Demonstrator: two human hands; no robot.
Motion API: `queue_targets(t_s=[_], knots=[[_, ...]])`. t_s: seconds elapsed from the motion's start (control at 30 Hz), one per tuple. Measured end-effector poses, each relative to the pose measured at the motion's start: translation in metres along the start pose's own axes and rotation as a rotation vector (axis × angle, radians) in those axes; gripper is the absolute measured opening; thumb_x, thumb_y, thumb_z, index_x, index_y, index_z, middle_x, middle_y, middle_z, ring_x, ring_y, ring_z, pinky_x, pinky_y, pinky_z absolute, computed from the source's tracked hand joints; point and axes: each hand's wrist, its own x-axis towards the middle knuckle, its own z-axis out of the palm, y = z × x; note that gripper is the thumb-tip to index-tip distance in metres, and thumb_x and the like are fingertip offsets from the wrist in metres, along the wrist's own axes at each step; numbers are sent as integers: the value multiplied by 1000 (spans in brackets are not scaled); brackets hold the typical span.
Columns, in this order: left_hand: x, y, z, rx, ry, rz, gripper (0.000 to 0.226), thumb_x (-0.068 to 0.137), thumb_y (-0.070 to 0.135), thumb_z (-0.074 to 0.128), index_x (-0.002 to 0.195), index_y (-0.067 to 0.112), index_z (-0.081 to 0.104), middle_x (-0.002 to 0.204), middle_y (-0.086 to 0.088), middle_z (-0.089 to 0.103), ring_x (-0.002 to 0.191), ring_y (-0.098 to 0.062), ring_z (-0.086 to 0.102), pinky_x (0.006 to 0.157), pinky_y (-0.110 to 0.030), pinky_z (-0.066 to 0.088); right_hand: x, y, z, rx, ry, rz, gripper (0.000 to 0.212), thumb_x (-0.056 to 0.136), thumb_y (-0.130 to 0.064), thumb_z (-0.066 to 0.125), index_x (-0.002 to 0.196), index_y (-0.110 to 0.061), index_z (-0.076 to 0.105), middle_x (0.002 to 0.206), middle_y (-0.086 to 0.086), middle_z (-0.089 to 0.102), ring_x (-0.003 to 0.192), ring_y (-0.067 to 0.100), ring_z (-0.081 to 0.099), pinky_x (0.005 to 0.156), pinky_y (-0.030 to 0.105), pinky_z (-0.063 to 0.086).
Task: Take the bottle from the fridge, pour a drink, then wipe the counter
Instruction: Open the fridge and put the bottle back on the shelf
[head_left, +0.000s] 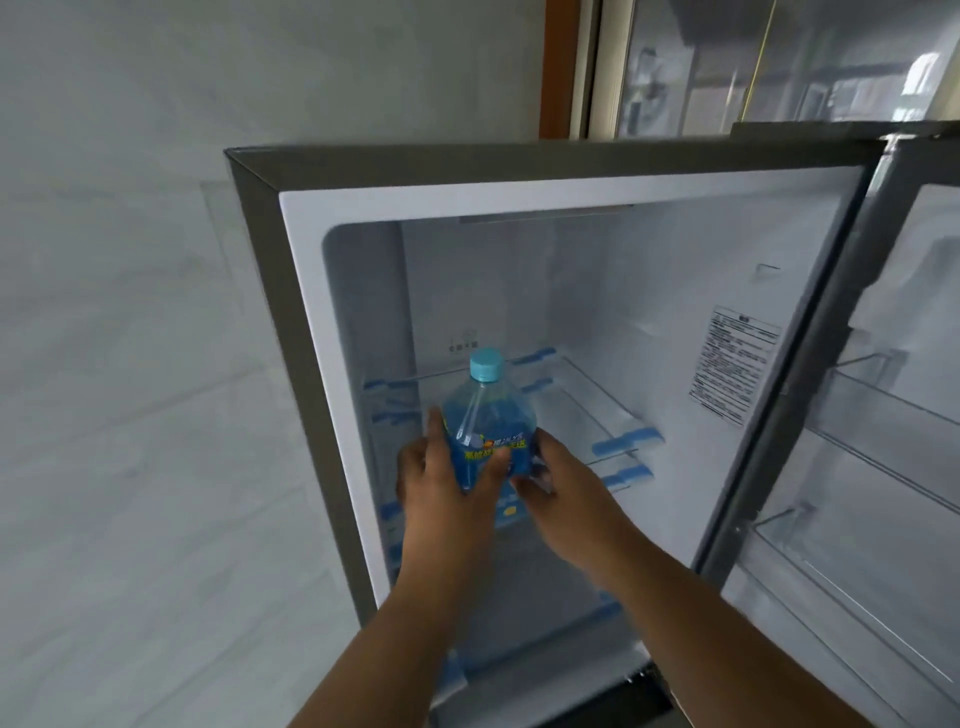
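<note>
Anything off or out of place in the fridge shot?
Blue tape strips sit on the glass shelves, like packing tape left on. Otherwise fine: bottle upright, capped, held by left hand and right hand.

Clear bottle (485, 415) of blue liquid, pale blue cap, blue label, upright, inside open fridge (311, 332)

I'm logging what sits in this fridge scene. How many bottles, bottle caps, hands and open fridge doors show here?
Bottle, blue, held in front of the fridge shelves: 1
Bottle cap, light blue, screwed on: 1
Hands on the bottle: 2, left hand and right hand
Open fridge door: 1
Total: 5
</note>
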Motion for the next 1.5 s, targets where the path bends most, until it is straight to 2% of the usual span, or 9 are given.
queue_targets(t_s=[0.17,0.23,0.3,0.53,1.0,1.17,1.27,1.37,1.5], knots=[[27,-5,15,-131,102,5,65,102,22,61,159,32,31,146,4,52,130,-15,57,107,-39,53,47,9,10,-10,34,43,43,106,-24,58,147,-27,45,130,-16,61,122,7,63,93,19,52],[35,-5,21,-219,108,-35,61,100,13,61,152,33,36,135,14,59,112,1,63,87,-12,54,66,14,14,-16,57,61,46,105,-19,59,147,-22,41,132,-14,58,124,13,62,102,33,53],[41,-6,25,-269,113,-61,60,99,9,60,147,36,38,118,26,61,96,13,63,68,-2,48,83,17,20,-20,50,79,45,104,-13,58,144,-20,39,133,-10,58,121,16,63,103,40,54],[73,-17,31,-329,159,-112,59,97,-5,57,137,30,33,112,17,60,80,22,61,65,-4,48,127,18,29,-64,-26,54,46,104,-12,54,149,-19,42,138,0,59,122,21,62,102,48,55],[101,-41,43,-294,141,-45,72,91,-16,54,150,21,33,121,14,59,101,12,62,79,-9,52,146,25,41,-18,-52,92,48,107,-14,51,153,-13,38,150,10,54,131,25,57,109,42,49],[101,-47,39,-224,169,77,76,79,0,59,149,21,42,134,-6,59,124,-20,61,105,-47,54,130,23,23,-100,-51,123,65,107,-22,55,164,-19,23,165,2,36,145,21,44,117,32,37],[81,-40,40,-62,246,108,82,76,6,71,151,18,40,142,-7,50,132,-25,51,110,-46,49,106,27,0,-202,22,112,65,105,-30,59,162,-24,29,163,0,40,144,19,46,119,39,39],[53,-30,52,8,92,291,67,84,4,71,144,22,46,140,3,47,131,-12,40,111,-34,39,64,36,-29,-222,120,140,58,102,-30,64,155,-29,41,154,-1,49,139,18,50,115,41,44],[18,-15,88,59,-408,456,37,91,20,63,129,23,61,123,10,57,109,7,43,106,-20,40,-16,56,-65,-233,277,289,47,100,-28,65,144,-36,51,144,-12,53,128,8,54,111,36,47]])
